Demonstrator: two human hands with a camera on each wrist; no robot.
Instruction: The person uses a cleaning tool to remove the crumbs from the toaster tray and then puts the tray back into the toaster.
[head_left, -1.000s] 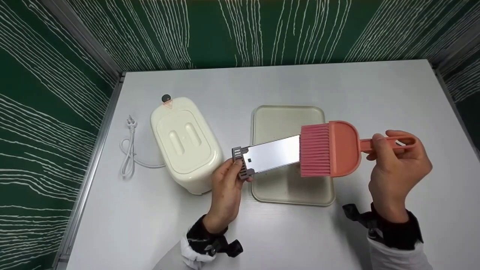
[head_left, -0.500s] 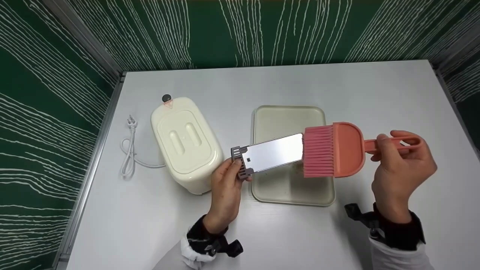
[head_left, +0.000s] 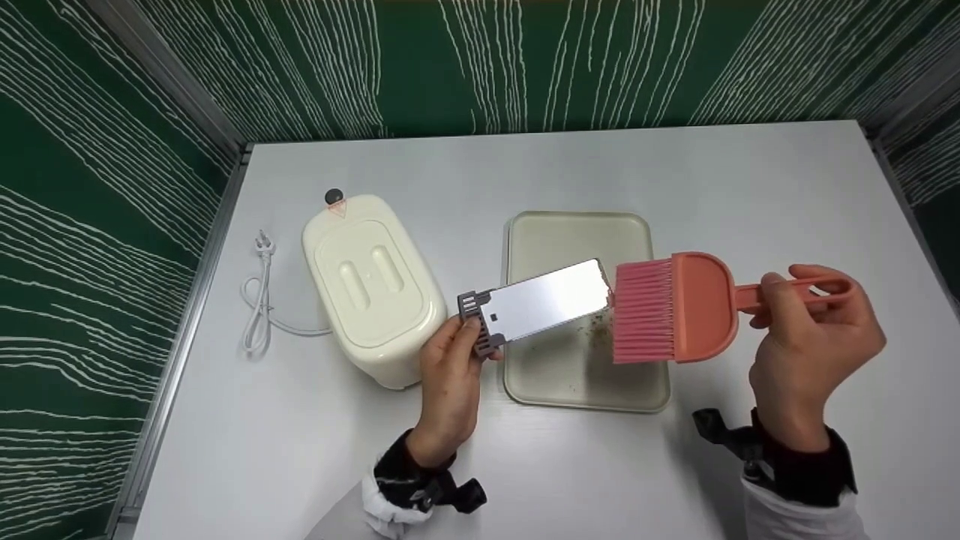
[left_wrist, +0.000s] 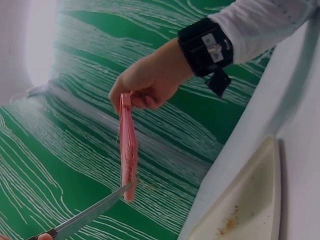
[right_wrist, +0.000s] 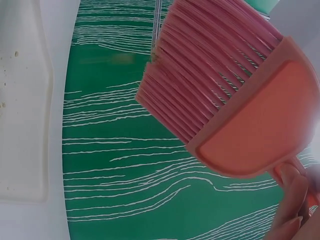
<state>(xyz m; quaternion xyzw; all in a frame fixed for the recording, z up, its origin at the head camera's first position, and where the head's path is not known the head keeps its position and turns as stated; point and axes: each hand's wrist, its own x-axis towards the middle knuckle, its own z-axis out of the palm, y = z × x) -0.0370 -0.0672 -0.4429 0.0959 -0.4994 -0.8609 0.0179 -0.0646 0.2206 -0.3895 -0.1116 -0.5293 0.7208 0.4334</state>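
In the head view my left hand pinches the grey slotted end of a crumb tray, a narrow, shiny metal plate tilted over a cream serving tray. My right hand grips the handle of a coral hand brush with pink bristles. Its bristle tips meet the far end of the plate; in the left wrist view that tip overlaps the bristles. Brown crumbs cling to the bristle ends in the right wrist view. More crumbs lie on the serving tray below.
Left of the hands stands a cream toaster with a covered top and a dark knob. Its white power cord and plug lie bundled near the table's left edge. Green walls with white streaks border the table.
The brush has moved right and slightly toward the person, baring the plate's end. The plate has tilted up a little at its far end. Crumbs now show on the serving tray.
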